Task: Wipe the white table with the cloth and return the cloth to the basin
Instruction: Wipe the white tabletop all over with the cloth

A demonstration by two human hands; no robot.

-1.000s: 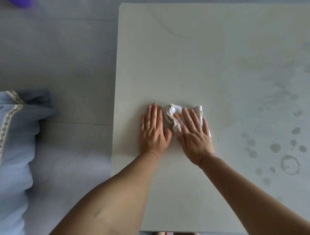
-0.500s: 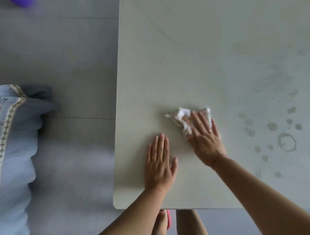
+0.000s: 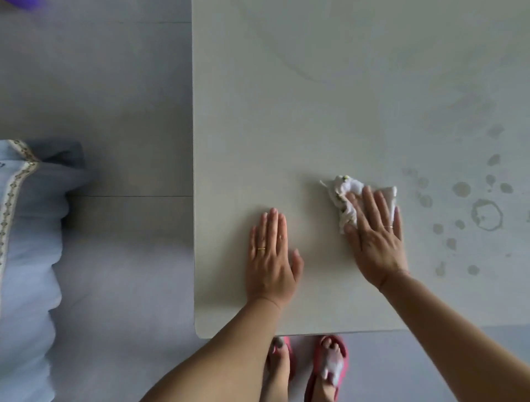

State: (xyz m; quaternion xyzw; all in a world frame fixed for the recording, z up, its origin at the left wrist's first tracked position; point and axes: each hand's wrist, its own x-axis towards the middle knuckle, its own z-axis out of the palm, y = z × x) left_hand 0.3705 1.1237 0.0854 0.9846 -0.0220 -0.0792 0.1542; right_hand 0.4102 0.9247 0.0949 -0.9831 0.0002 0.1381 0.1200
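The white table (image 3: pixel 315 100) fills the upper right of the view, its near-left corner rounded. A crumpled white cloth (image 3: pixel 345 195) with small yellow marks lies on it. My right hand (image 3: pixel 375 238) presses flat on the cloth's right part, fingers spread over it. My left hand (image 3: pixel 271 258) rests flat on the bare tabletop to the left, fingers together, holding nothing. Grey wet spots and a ring mark (image 3: pixel 487 215) sit on the table right of the cloth. The basin is out of sight.
Grey tiled floor (image 3: pixel 100 100) lies left of the table. A pale blue cushion with patterned trim (image 3: pixel 25 244) sits at the left edge. My feet in pink slippers (image 3: pixel 327 370) stand below the table's near edge. A purple object (image 3: pixel 20 3) shows at top left.
My right hand slid the cloth to the right across the table, toward the wet spots. My left hand came off the cloth's side and now rests nearer the table's front edge.
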